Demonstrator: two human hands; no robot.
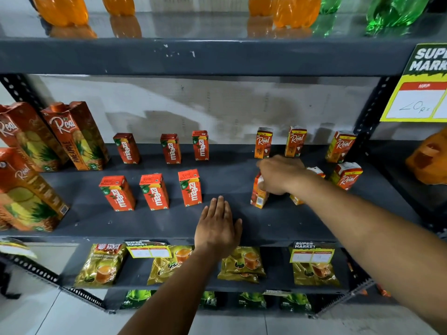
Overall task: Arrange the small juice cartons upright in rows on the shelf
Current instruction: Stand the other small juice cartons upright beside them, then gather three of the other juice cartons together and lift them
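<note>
Small juice cartons stand upright on the dark grey shelf (242, 213). Several red Maaza cartons (154, 191) form two rows in the middle. To the right stand orange Real cartons: three in the back row (263, 142) and one at the front right (347, 176). My right hand (280, 175) grips the top of a front-row Real carton (258, 197), which stands on the shelf, slightly tilted. Another Real carton (314, 171) is mostly hidden behind my right wrist. Resting flat on the shelf's front edge is my left hand (219, 226), fingers together, holding nothing.
Tall Real pineapple cartons (77, 136) fill the shelf's left end. Orange and green bottles (295, 10) stand on the shelf above. Gold tea packets (104, 264) lie on the shelf below. A yellow price sign (418, 93) hangs at the right upright.
</note>
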